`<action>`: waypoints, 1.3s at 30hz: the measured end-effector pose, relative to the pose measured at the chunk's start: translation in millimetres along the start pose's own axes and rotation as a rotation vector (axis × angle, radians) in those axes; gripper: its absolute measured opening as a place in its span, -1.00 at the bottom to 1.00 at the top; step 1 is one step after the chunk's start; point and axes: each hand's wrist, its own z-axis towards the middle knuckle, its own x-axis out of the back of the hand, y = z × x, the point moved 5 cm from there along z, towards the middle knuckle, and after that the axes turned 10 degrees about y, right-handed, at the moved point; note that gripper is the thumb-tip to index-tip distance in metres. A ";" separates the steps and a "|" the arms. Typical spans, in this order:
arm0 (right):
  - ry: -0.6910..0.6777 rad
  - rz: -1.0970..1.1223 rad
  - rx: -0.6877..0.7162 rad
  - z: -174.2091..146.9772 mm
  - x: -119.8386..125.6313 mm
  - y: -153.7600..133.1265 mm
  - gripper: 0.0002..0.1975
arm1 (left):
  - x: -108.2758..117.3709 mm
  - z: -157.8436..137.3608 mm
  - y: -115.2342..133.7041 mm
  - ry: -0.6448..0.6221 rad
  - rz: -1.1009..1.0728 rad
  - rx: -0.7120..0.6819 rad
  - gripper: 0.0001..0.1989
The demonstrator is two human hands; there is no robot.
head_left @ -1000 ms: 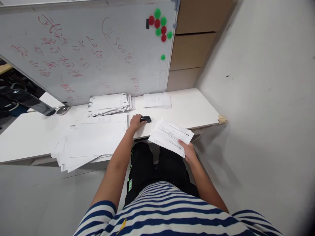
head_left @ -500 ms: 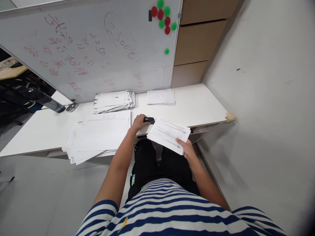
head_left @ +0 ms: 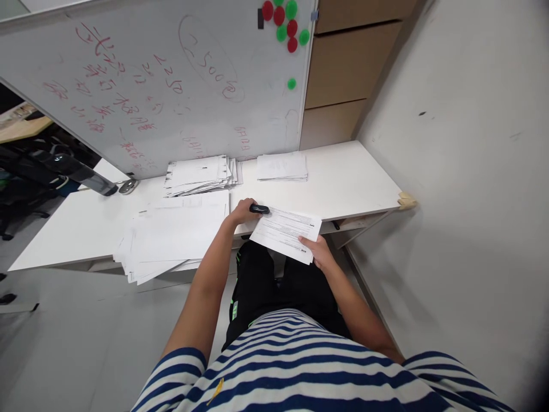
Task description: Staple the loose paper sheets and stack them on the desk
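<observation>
My left hand [head_left: 243, 211] is closed around a black stapler [head_left: 259, 209] at the desk's front edge. A corner of the printed sheets [head_left: 283, 232] lies under the stapler's front end; whether it sits between the jaws I cannot tell. Gripping the near right edge of those sheets is my right hand [head_left: 319, 250], its thumb on top and its other fingers hidden beneath. The sheets hang out over my lap, a little past the desk edge. To the left of my left hand lies a wide spread of loose white papers [head_left: 180, 229].
Against the whiteboard [head_left: 141, 86] stand a thick stack of papers [head_left: 195, 174] and a smaller stack [head_left: 282, 166]. A dark bottle [head_left: 96, 182] and a shiny mouse-like object [head_left: 127, 186] are at the left of the white desk [head_left: 343, 177]. A wall [head_left: 472, 200] bounds the right side.
My right hand has moved the printed sheets left, bringing their corner under the stapler's front end. My left hand keeps its hold on the stapler and has barely moved.
</observation>
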 end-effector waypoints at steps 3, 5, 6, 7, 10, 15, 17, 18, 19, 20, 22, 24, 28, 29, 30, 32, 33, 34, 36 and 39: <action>-0.007 -0.032 -0.007 2.9 -7.3 0.6 -0.40 | 2.3 -4.3 -2.1 -0.075 -0.107 0.078 -0.58; -0.003 -0.053 -0.009 4.6 -10.0 0.7 -0.41 | 2.8 -6.2 -2.1 -0.129 -0.228 0.112 -0.61; 0.003 -0.056 -0.012 5.1 -10.4 0.7 -0.42 | 3.4 -5.8 -1.5 -0.138 -0.290 0.119 -0.62; 0.011 -0.054 -0.015 5.3 -10.4 0.7 -0.44 | 4.4 -4.2 -0.8 -0.133 -0.339 0.122 -0.61; 0.043 -0.036 -0.014 4.5 -8.1 0.2 -0.49 | 7.3 7.5 1.3 -0.067 -0.359 0.180 -0.50; 0.095 -0.080 0.019 1.8 -2.9 -2.6 -0.54 | 8.2 35.7 25.3 0.219 -0.131 0.241 -0.52; 0.117 -0.105 0.048 1.9 -0.9 -5.6 -0.55 | -0.6 42.6 39.6 0.268 0.024 0.218 -0.58; 0.125 -0.118 0.069 2.3 -0.1 -7.8 -0.54 | -7.0 44.8 45.5 0.270 0.097 0.201 -0.60; 0.134 -0.134 0.093 2.7 0.9 -10.2 -0.54 | -13.5 46.0 50.1 0.272 0.161 0.182 -0.62; 0.142 -0.156 0.118 3.2 1.9 -12.9 -0.53 | -19.5 46.6 53.4 0.276 0.217 0.161 -0.64; 0.149 -0.205 0.163 4.0 3.8 -17.8 -0.52 | -29.3 46.1 56.6 0.283 0.302 0.123 -0.62; 0.146 -0.234 0.189 4.1 5.5 -20.7 -0.52 | -34.9 44.5 56.9 0.289 0.340 0.105 -0.59; 0.135 -0.254 0.220 2.1 9.1 -18.9 -0.52 | -37.2 41.5 57.5 0.334 0.376 0.107 -0.60; 0.134 -0.265 0.227 1.3 10.1 -17.2 -0.53 | -37.9 41.2 58.1 0.344 0.382 0.106 -0.60; 0.135 -0.274 0.232 0.6 11.1 -15.4 -0.54 | -38.9 41.3 58.7 0.348 0.386 0.103 -0.61; 0.129 -0.282 0.232 -0.4 12.6 -11.4 -0.56 | -41.8 42.0 58.9 0.354 0.384 0.097 -0.60; 0.127 -0.282 0.230 -0.6 13.4 -9.7 -0.56 | -43.3 42.6 58.8 0.355 0.381 0.092 -0.59; 0.126 -0.284 0.227 -0.5 14.1 -8.1 -0.57 | -44.8 43.2 58.4 0.357 0.378 0.088 -0.58; 0.131 -0.291 0.223 0.0 15.6 -5.6 -0.58 | -47.0 44.0 57.6 0.358 0.375 0.085 -0.56; 0.148 -0.312 0.216 1.3 17.6 -2.8 -0.60 | -48.4 44.5 57.3 0.348 0.374 0.096 -0.53</action>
